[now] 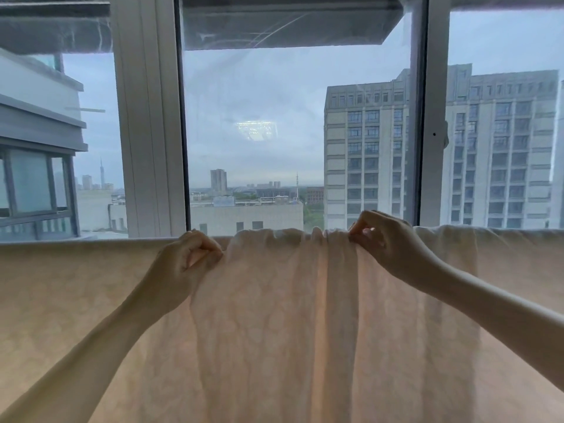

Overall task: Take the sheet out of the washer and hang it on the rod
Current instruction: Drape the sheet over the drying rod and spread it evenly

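Here, nearest first: my two bare forearms, reaching up and forward from the lower corners of the view.

Item: sheet (274,331), pale cream, thin enough that daylight glows through it. It hangs in front of me across the whole width of the view, its top edge running level below the window. The middle part is bunched into vertical folds between my hands; the parts to either side hang flatter. The rod it hangs on is hidden under the fabric, so I cannot tell its make.

Item: left hand (189,257), fingers curled, pinching the sheet at its top edge, at the left end of the bunched folds.

Item: right hand (384,239), fingers and thumb curled, pinching a gathered fold at the top edge, at the right end of the bunch. The two hands are apart, the gathers between them.

Item: window (146,117), white-framed, with upright posts dividing the panes, just behind the sheet.

Item: beyond the glass, a tall grey building (366,148) to the right, lower roofs, distant towers, overcast sky.

Containers: I cannot see one from here.
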`<state>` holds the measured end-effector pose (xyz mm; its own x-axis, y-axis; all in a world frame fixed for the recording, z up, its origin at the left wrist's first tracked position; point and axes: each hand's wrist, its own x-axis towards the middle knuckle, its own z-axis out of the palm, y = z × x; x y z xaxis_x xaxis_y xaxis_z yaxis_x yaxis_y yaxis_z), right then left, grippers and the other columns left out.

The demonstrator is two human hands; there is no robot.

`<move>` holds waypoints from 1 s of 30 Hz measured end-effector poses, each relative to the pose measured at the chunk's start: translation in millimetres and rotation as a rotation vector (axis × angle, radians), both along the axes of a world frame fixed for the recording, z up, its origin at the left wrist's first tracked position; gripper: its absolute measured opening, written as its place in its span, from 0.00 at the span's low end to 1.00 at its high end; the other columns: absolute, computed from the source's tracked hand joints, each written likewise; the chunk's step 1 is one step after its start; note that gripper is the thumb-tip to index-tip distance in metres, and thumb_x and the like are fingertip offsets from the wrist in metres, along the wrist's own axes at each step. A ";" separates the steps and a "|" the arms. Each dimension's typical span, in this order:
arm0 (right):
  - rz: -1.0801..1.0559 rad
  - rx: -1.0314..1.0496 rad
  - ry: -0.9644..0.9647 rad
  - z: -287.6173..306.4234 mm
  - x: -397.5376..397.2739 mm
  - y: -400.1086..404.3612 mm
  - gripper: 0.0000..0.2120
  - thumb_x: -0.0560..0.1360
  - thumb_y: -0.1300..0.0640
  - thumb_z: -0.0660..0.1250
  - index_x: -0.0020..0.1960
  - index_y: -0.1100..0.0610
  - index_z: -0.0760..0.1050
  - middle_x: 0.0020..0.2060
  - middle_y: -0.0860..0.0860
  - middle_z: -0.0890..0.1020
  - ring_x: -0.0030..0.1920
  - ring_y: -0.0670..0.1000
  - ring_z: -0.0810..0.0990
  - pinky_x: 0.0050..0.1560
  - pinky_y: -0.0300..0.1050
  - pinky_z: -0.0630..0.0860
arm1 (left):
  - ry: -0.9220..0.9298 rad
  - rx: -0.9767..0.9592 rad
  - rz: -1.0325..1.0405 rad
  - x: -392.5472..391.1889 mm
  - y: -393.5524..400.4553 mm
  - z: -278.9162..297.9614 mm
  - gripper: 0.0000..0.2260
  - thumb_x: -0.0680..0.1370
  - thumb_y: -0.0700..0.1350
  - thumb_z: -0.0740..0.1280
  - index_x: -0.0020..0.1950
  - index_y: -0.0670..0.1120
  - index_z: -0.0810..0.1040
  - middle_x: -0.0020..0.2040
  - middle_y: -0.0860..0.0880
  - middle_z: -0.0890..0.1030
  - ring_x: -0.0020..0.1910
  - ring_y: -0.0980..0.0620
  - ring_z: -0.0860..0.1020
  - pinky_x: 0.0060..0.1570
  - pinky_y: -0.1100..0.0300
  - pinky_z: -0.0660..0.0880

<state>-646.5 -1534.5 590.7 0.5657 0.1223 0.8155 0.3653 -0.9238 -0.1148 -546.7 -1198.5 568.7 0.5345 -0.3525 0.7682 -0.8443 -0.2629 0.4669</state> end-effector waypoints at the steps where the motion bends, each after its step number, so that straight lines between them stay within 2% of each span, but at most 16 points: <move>1: 0.005 -0.003 -0.022 -1.3 0.0 -0.3 0.03 0.73 0.57 0.70 0.46 0.55 0.77 0.42 0.46 0.80 0.43 0.44 0.80 0.45 0.45 0.80 | -0.026 0.055 0.010 1.7 3.8 -2.5 0.08 0.75 0.39 0.69 0.40 0.51 0.79 0.41 0.51 0.80 0.44 0.54 0.79 0.53 0.58 0.74; 2: 0.007 -0.035 -0.043 -3.2 -1.5 -0.1 0.03 0.73 0.56 0.69 0.46 0.55 0.77 0.43 0.46 0.80 0.44 0.45 0.79 0.46 0.46 0.79 | -0.065 0.093 0.021 2.4 7.0 -4.7 0.08 0.74 0.39 0.70 0.39 0.51 0.80 0.41 0.52 0.79 0.44 0.54 0.78 0.53 0.58 0.73; 5: -0.037 -0.262 -0.134 -14.3 -12.9 0.0 0.06 0.75 0.55 0.66 0.48 0.57 0.77 0.48 0.48 0.78 0.49 0.48 0.76 0.51 0.43 0.76 | -0.199 0.183 0.055 0.2 10.6 -9.4 0.05 0.73 0.42 0.73 0.39 0.50 0.80 0.40 0.55 0.77 0.43 0.54 0.75 0.46 0.60 0.71; 9: -0.091 -0.421 -0.173 -27.5 -24.2 -5.5 0.07 0.75 0.55 0.66 0.49 0.59 0.78 0.49 0.50 0.78 0.51 0.51 0.75 0.54 0.46 0.75 | -0.281 0.294 0.136 -0.6 11.1 -8.2 0.06 0.73 0.44 0.73 0.38 0.52 0.79 0.40 0.58 0.77 0.44 0.56 0.74 0.48 0.61 0.71; 12: -0.030 -0.324 -0.142 -18.5 -26.6 -7.0 0.05 0.76 0.56 0.65 0.47 0.58 0.77 0.47 0.48 0.77 0.49 0.49 0.76 0.51 0.45 0.75 | -0.282 0.223 0.217 0.8 2.3 5.4 0.03 0.73 0.46 0.72 0.40 0.51 0.79 0.37 0.60 0.76 0.44 0.60 0.74 0.45 0.62 0.70; 14: -0.021 -0.224 -0.158 -8.5 -25.4 -6.7 0.05 0.77 0.57 0.64 0.49 0.58 0.76 0.47 0.49 0.78 0.48 0.47 0.77 0.49 0.43 0.76 | -0.294 0.161 0.241 7.1 -9.6 17.8 0.04 0.74 0.49 0.70 0.47 0.53 0.78 0.44 0.63 0.75 0.47 0.64 0.72 0.45 0.65 0.68; 17: -0.115 -0.180 -0.133 -1.9 -19.1 -9.4 0.12 0.77 0.53 0.63 0.56 0.57 0.76 0.51 0.49 0.79 0.50 0.45 0.76 0.50 0.42 0.76 | -0.191 0.205 0.209 20.9 -27.8 25.1 0.08 0.75 0.52 0.69 0.53 0.55 0.78 0.50 0.61 0.77 0.47 0.64 0.74 0.48 0.63 0.72; 21: -0.134 -0.188 -0.060 -2.2 -12.2 -19.2 0.08 0.76 0.54 0.65 0.51 0.56 0.78 0.45 0.46 0.79 0.44 0.43 0.77 0.46 0.43 0.79 | -0.195 0.181 0.159 28.6 -38.5 22.6 0.01 0.74 0.49 0.70 0.45 0.54 0.80 0.42 0.61 0.79 0.42 0.64 0.78 0.46 0.63 0.76; 24: -0.153 -0.168 -0.068 5.3 -4.6 -17.9 0.03 0.75 0.59 0.67 0.48 0.56 0.78 0.42 0.46 0.79 0.42 0.45 0.78 0.46 0.45 0.79 | -0.181 0.114 0.179 34.7 -42.6 25.0 0.03 0.75 0.45 0.70 0.43 0.52 0.79 0.40 0.61 0.79 0.41 0.63 0.77 0.44 0.64 0.74; 28: -0.287 -0.083 -0.076 24.9 -0.5 -37.0 0.03 0.77 0.62 0.65 0.49 0.60 0.77 0.44 0.51 0.80 0.42 0.48 0.77 0.45 0.40 0.73 | -0.196 -0.034 0.307 48.6 -34.6 26.7 0.04 0.77 0.41 0.67 0.43 0.48 0.76 0.38 0.55 0.77 0.39 0.58 0.76 0.39 0.66 0.70; 30: -0.363 -0.003 -0.050 29.3 -5.6 -58.3 0.04 0.77 0.60 0.64 0.49 0.60 0.76 0.44 0.52 0.80 0.42 0.49 0.77 0.45 0.39 0.71 | -0.159 -0.069 0.361 57.6 -24.3 23.4 0.04 0.78 0.41 0.67 0.43 0.48 0.75 0.38 0.53 0.77 0.38 0.56 0.76 0.38 0.63 0.70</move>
